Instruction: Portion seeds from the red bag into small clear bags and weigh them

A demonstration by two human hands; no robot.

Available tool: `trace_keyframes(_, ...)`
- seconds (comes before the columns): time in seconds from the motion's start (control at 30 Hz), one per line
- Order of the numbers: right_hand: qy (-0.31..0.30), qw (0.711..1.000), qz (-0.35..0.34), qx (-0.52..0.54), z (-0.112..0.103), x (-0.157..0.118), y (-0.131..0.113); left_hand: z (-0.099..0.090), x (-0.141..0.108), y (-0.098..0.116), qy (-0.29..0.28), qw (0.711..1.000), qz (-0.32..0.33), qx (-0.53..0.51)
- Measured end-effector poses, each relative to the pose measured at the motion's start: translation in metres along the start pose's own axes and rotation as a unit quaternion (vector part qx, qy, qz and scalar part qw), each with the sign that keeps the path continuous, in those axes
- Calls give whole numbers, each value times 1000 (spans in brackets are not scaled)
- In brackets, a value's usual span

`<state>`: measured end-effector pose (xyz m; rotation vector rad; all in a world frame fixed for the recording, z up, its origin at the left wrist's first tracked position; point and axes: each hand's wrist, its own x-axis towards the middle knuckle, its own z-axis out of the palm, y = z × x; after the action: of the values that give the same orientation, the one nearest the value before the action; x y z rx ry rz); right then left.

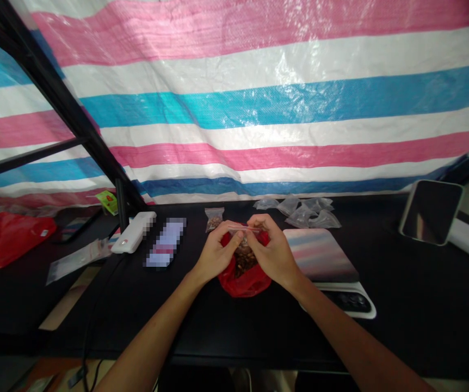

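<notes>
The left hand [216, 255] and the right hand [270, 253] meet over the middle of the black table [202, 332]. Each closes tightly in a pinch between thumb and fingers on the top edge of a small clear bag [243, 240], with the knuckles raised and the wrists angled inward. The bag's edge, marked by a thin pink line, runs level between the hands, a sound hold because both share the edge and neither pulls it askew.

Brown pieces [244, 259] sit below the hands, but I cannot tell whether they are inside the clear bag or the red plastic bag [245, 285] that lies crumpled beneath it, touching the table.

Just beyond the hands is a small filled bag [214, 220]. Empty clear bags [304, 212] lie in a loose group at the far right. To the right of the hands is a flat kitchen scale [320, 256], and a tablet [430, 212] stands propped beyond it. On the left lie a white power bank [133, 232], a blurred packet [165, 242], and another red bag [10, 239]. A striped tarp [234, 98] hangs behind the table.
</notes>
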<state>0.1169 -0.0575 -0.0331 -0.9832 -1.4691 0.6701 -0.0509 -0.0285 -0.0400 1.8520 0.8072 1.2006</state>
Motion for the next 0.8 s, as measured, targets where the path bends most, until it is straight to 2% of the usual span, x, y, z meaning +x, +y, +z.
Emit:
trace_keyframes(0.17,20,1000,-2,5,-1,2,1,-3,2,4,40,999,10,30)
trace_keyframes(0.3,0,1000,2,-3,-2,2,2,-2,3,4,31,998,32,46)
trace_keyframes(0.6,-29,1000,1,-3,-4,1,-2,-3,3,4,49,998,16,37)
trace_keyframes(0.8,-3,999,-16,-44,-3,0,-2,-2,4,5,40,998,22,38)
